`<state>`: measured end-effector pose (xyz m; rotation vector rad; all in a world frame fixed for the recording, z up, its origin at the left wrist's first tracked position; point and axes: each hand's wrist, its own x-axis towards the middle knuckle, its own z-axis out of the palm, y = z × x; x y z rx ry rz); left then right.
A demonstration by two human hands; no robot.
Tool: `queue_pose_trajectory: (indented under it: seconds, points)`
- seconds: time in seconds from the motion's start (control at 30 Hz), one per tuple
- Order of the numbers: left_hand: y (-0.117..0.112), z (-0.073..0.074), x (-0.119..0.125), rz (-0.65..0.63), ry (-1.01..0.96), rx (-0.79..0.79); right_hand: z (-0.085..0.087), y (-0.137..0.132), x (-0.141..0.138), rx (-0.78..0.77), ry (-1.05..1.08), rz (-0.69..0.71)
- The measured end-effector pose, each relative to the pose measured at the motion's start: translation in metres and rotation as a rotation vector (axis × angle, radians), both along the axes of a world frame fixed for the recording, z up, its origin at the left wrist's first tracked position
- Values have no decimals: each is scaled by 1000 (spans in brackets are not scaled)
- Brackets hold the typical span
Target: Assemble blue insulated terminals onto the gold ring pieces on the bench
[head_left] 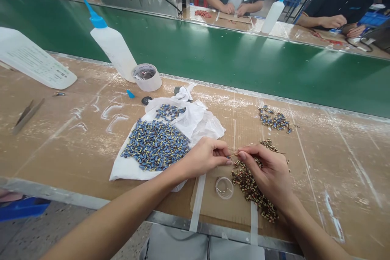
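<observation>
My left hand (204,157) pinches a small blue part at its fingertips. My right hand (268,174) pinches a thin wire-like piece (234,155) that meets the blue part between the two hands. A heap of blue and yellow parts (155,145) lies on a white cloth (128,168) to the left of my left hand. Under my right hand runs a pile of brown and cream coiled parts (252,193). A small clear round lid (224,187) sits on the cardboard below the hands.
A squeeze bottle with a blue nozzle (112,46) and a tape roll (148,77) stand at the back left. Finished parts (274,120) lie to the right. A green conveyor belt (231,59) runs behind. Two other people work across it.
</observation>
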<state>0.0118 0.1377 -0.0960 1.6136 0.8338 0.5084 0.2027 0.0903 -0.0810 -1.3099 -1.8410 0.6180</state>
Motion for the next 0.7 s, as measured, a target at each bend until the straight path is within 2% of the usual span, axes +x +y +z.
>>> queue_pose_trajectory:
  seconds: [0.3,0.43,0.57,0.63,0.7]
  points:
    - [0,0,-1,0,22,40,0,-1,-2,13,-1,36]
    - [1,1,-1,2,23,29,-1,-3,-2,-10,11,-15]
    - [3,0,-2,3,-6,-18,7,-5,9,-84,226,-36]
    - [3,-2,-2,11,-25,-39,14,-4,15,-125,325,78]
    - [4,-3,-3,21,-49,-59,20,-4,17,-184,280,296]
